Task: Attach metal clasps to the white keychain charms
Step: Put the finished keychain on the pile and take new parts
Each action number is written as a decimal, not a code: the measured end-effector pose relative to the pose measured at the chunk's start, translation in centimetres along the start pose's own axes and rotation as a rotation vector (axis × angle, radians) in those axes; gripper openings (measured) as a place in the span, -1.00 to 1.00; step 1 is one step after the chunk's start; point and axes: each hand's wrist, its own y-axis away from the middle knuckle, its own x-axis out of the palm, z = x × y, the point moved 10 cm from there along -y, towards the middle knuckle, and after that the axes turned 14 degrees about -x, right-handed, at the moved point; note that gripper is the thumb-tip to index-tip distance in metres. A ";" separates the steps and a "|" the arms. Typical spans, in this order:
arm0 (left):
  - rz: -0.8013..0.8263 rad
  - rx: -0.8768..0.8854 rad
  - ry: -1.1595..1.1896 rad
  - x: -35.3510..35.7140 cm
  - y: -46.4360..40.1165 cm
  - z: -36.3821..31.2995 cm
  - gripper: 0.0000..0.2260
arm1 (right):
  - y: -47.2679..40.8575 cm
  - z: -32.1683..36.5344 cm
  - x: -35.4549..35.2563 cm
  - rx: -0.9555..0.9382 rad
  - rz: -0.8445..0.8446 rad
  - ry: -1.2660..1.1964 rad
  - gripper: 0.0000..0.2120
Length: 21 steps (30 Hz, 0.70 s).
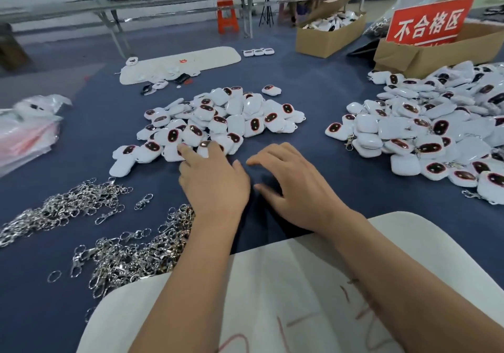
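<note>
White charms (218,118) with dark red-rimmed ovals on blue cloth (313,85).

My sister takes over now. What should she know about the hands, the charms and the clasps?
Left hand: open, fingertips on the near edge of the middle charm pile.
Right hand: open, holding nothing, over the blue table.
Clasps: loose heap at near left.
Right charm pile: some already have clasps, so probably finished ones.
Left to do: the middle pile, which shows no clasps.
</note>
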 end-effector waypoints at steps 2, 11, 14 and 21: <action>-0.019 0.143 0.116 -0.4 0.7 -1.6 -0.71 | 0.1 -0.8 -0.4 0.050 -0.045 -0.013 -0.62; 0.314 0.166 0.713 0.7 0.3 -2.5 -0.72 | 0.5 -2.4 0.0 0.133 -0.047 -0.112 -0.58; 0.302 0.160 0.721 -0.2 -1.3 -1.9 -0.86 | 0.6 -2.7 0.0 0.134 -0.053 -0.098 -0.66; 0.388 0.271 0.145 -0.3 -3.0 -0.3 -0.80 | 0.5 -1.8 -0.1 0.082 -0.039 -0.132 -0.59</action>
